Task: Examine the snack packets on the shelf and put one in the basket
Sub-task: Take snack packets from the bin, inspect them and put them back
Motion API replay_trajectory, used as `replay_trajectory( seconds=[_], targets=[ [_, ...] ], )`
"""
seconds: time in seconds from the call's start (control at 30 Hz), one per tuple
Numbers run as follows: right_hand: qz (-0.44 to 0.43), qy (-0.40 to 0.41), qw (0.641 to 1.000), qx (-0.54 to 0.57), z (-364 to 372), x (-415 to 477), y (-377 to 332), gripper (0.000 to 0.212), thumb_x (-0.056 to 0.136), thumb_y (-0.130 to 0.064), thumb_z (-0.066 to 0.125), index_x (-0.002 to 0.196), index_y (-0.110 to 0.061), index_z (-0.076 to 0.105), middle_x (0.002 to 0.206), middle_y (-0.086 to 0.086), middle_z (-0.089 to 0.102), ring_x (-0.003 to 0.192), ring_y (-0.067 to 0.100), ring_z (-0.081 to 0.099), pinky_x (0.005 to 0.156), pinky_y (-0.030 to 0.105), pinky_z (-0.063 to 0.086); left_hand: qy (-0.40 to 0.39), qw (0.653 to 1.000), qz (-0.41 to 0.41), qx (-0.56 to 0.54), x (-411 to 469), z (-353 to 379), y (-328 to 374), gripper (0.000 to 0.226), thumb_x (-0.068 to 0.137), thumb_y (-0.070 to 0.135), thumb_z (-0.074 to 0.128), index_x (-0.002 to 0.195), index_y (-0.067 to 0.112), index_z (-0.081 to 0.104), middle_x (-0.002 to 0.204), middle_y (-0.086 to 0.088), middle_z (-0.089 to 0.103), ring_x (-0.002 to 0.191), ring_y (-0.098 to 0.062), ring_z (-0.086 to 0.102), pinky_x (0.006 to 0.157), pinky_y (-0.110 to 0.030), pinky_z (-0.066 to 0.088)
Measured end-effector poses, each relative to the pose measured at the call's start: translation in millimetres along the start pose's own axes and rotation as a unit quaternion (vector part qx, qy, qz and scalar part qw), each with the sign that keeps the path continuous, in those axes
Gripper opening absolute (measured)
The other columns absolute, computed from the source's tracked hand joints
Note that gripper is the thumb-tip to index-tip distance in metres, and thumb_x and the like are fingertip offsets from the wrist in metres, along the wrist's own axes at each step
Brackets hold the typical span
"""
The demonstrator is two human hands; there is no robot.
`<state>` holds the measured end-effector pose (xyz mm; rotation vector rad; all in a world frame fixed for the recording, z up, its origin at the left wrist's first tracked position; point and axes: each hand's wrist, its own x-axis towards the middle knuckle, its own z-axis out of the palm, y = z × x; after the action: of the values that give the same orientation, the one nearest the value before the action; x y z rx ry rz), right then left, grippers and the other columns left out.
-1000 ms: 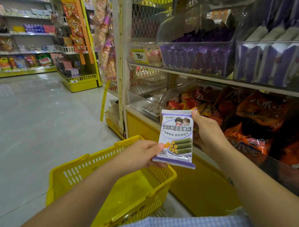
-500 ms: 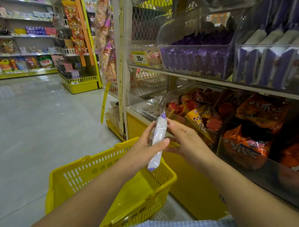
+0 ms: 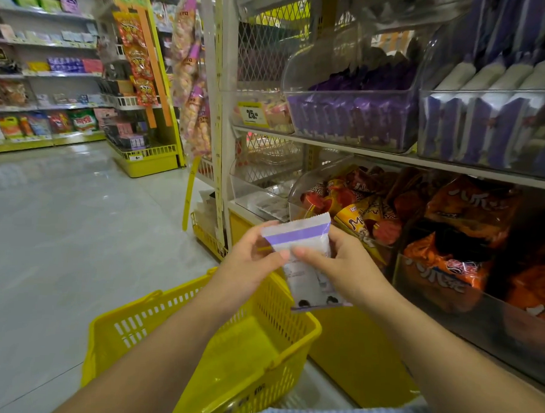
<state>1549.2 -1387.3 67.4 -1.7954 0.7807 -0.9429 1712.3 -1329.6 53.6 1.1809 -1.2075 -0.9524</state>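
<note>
A white snack packet (image 3: 303,264) with a purple band is held upright in front of me, its plain back side facing the camera. My left hand (image 3: 250,261) grips its left edge and my right hand (image 3: 337,265) grips its right edge, thumbs on the back. The packet hangs above the far rim of a yellow plastic basket (image 3: 178,321), which hangs from my left forearm and has nothing in it.
Shelves (image 3: 392,155) on my right hold clear bins of purple packets (image 3: 353,116), white-and-purple packets (image 3: 487,122) and orange snack bags (image 3: 464,214). A yellow base cabinet (image 3: 352,350) stands below. The tiled aisle floor (image 3: 61,228) stretches left toward more shelving.
The packet has been turned over: its printed front faced me, then it was edge-on, and its back now shows. Both hands moved closer together on it.
</note>
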Motion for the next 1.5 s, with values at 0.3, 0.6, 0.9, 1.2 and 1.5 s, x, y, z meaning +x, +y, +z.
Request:
replay_trajectory(
  seconds=[0.3,0.6,0.9,1.2,1.5],
  targets=[
    [-0.116,-0.009,0.966,-0.232,10.9,-5.8,3.1,0.029,0.076,-0.044,0.074,0.1,-0.028,0.067,0.081,-0.009,0.067,0.072,0.008,0.057,0.064,0.042,0.048,-0.083,0.968,0.092,0.219,0.4,-17.6,2.7,0.046,0.076,0.039,0.071,0.12,0.043,0.06,0.116,0.022,0.066,0.11,0.002,0.06,0.092,-0.023,0.048],
    [-0.07,-0.065,0.979,-0.182,3.5,-5.1,-4.3,0.049,0.07,-0.032,0.084,0.112,-0.023,0.059,0.095,-0.011,0.068,0.083,0.002,0.064,0.07,0.028,0.054,-0.11,0.986,0.061,0.107,-0.8,-24.3,4.8,0.02,0.089,0.019,0.066,0.106,0.027,0.07,0.102,-0.001,0.074,0.092,-0.016,0.071,0.074,-0.026,0.057],
    [0.082,-0.044,0.994,-0.06,-37.4,-2.2,-2.3,0.034,0.072,-0.01,0.081,0.102,-0.015,0.066,0.093,0.002,0.074,0.087,0.011,0.07,0.077,0.022,0.056,-0.048,0.999,-0.017,-0.006,4.3,-56.7,0.2,0.027,0.079,0.032,0.067,0.105,0.03,0.072,0.111,-0.005,0.073,0.103,-0.024,0.069,0.081,-0.033,0.059],
    [0.063,0.02,0.995,0.072,-34.2,0.8,1.5,0.004,0.081,-0.01,0.073,0.083,-0.012,0.07,0.09,0.01,0.075,0.083,0.019,0.072,0.069,0.021,0.057,-0.038,0.992,-0.018,-0.116,5.6,-62.6,0.0,0.026,0.081,0.019,0.064,0.105,0.024,0.074,0.117,-0.009,0.07,0.107,-0.026,0.068,0.078,-0.032,0.058],
    [0.049,0.017,0.983,0.176,-28.8,0.5,-0.2,0.017,0.094,-0.004,0.052,0.081,-0.008,0.063,0.095,0.012,0.074,0.09,0.023,0.071,0.077,0.025,0.058,-0.029,0.988,-0.015,-0.149,6.9,-63.3,0.8,0.029,0.077,0.015,0.066,0.104,0.02,0.074,0.116,-0.012,0.07,0.106,-0.027,0.068,0.077,-0.031,0.058]
  ],
)
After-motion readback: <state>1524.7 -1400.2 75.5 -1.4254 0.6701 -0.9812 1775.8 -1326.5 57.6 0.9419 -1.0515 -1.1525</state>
